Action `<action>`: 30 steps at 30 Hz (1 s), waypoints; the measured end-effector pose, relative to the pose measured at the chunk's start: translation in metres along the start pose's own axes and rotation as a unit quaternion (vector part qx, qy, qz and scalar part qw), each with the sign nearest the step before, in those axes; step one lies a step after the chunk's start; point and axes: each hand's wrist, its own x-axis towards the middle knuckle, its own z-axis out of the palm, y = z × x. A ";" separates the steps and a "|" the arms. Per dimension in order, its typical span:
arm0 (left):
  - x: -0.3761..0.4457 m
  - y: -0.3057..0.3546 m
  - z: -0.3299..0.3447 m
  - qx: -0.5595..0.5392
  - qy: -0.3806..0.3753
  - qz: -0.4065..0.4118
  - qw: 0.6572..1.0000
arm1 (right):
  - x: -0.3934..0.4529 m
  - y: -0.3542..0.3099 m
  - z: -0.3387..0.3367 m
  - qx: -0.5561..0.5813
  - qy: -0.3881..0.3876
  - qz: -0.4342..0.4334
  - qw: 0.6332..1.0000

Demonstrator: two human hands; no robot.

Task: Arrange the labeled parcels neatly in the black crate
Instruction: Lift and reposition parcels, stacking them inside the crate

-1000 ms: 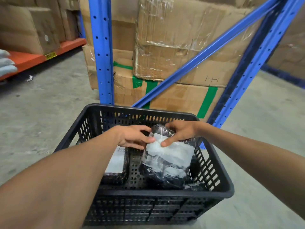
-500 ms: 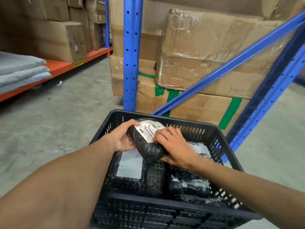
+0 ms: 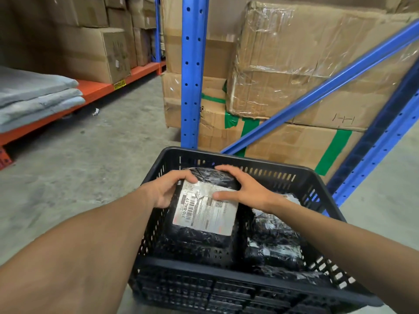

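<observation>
A black slotted crate [image 3: 226, 277] stands on the concrete floor below me. A black-wrapped parcel with a white shipping label [image 3: 204, 214] lies flat in its left half, label up. My left hand [image 3: 169, 189] grips the parcel's far left corner. My right hand [image 3: 242, 189] presses on its far right corner, thumb on the label. Other black labeled parcels [image 3: 272, 243] are stacked in the crate's right half, partly hidden under my right forearm.
A blue rack upright [image 3: 192, 71] and diagonal brace [image 3: 317, 94] stand right behind the crate, with wrapped cardboard boxes [image 3: 306, 64] behind them. An orange shelf [image 3: 95, 91] at the left carries folded grey pads [image 3: 34, 94] and more boxes.
The parcel that both hands held tilted above the crate now lies flat in the left half, on top of the parcel that was there. The camera has moved closer.
</observation>
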 end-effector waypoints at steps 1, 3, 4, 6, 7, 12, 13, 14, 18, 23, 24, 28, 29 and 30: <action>0.000 0.001 0.003 0.019 0.004 -0.005 1.000 | 0.003 0.000 0.002 0.011 0.005 0.015 1.000; 0.001 0.002 0.006 0.050 0.013 -0.017 0.998 | 0.007 0.001 0.006 0.009 -0.004 0.037 0.999; 0.000 0.002 0.009 0.068 0.017 -0.019 0.997 | 0.007 0.003 0.009 0.008 -0.014 0.043 0.999; 0.002 0.002 0.014 0.100 0.057 0.012 0.993 | 0.006 0.008 0.015 0.035 -0.011 0.065 0.997; 0.005 0.002 0.016 0.109 0.101 0.044 0.988 | 0.004 0.011 0.019 0.056 0.003 0.089 0.994; 0.021 -0.007 0.007 0.235 0.259 -0.048 0.936 | 0.006 0.027 0.046 0.186 0.123 0.265 0.938; 0.022 -0.013 0.007 0.235 0.249 -0.109 0.933 | 0.006 0.030 0.052 0.233 0.150 0.291 0.915; 0.024 -0.019 0.007 0.214 0.232 -0.153 0.937 | 0.008 0.034 0.058 0.278 0.172 0.311 0.892; 0.042 -0.033 0.007 0.085 0.204 -0.119 0.968 | 0.020 0.053 0.076 0.356 0.190 0.331 0.853; 0.063 -0.047 0.002 0.223 0.313 -0.107 0.917 | 0.041 0.066 0.086 0.298 0.093 0.356 0.880; 0.066 -0.054 0.000 0.245 0.315 -0.111 0.910 | 0.043 0.070 0.091 0.287 0.083 0.364 0.882; 0.073 -0.076 -0.001 0.317 0.312 -0.127 0.886 | 0.044 0.082 0.112 0.242 0.038 0.388 0.888; 0.074 -0.078 0.001 0.325 0.330 -0.131 0.876 | 0.044 0.084 0.112 0.238 0.029 0.392 0.888; 0.075 -0.079 0.003 0.322 0.350 -0.143 0.868 | 0.045 0.085 0.110 0.235 0.021 0.396 0.888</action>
